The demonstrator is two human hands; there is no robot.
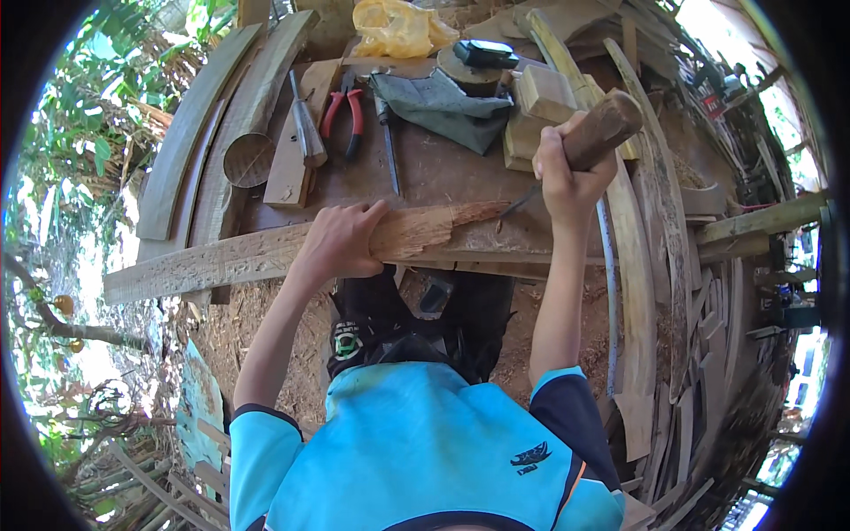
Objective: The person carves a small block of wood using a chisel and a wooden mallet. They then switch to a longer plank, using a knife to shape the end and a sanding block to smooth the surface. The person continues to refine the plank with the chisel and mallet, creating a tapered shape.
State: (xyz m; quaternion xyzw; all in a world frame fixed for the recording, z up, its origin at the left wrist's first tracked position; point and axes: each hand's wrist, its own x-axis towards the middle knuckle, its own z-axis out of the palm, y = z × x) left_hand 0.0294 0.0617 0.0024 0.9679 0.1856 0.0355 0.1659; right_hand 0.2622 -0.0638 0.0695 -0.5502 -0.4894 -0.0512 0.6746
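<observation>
A long, pale wooden plank (pixel 221 257) lies across the front of the workbench, its right end chipped and split to a ragged point. My left hand (pixel 341 243) grips the plank left of the rough part, fingers over the top and thumb toward me. Raised above the bench at the right, my right hand (pixel 571 173) is closed around a wooden-handled blade (pixel 611 124). Its thick brown handle points up and away. Below the fist, a thin dark blade slants down toward the plank's splintered end; its exact kind is unclear.
Behind the plank on the workbench (pixel 434 168) are red-handled pliers (pixel 342 115), a chisel-like tool (pixel 307 128), a thin dark metal tool (pixel 388 146) and a grey-green cloth (pixel 447 102). Wooden blocks (pixel 538 106) stand near my right hand. Long curved boards (pixel 633 265) run along the right.
</observation>
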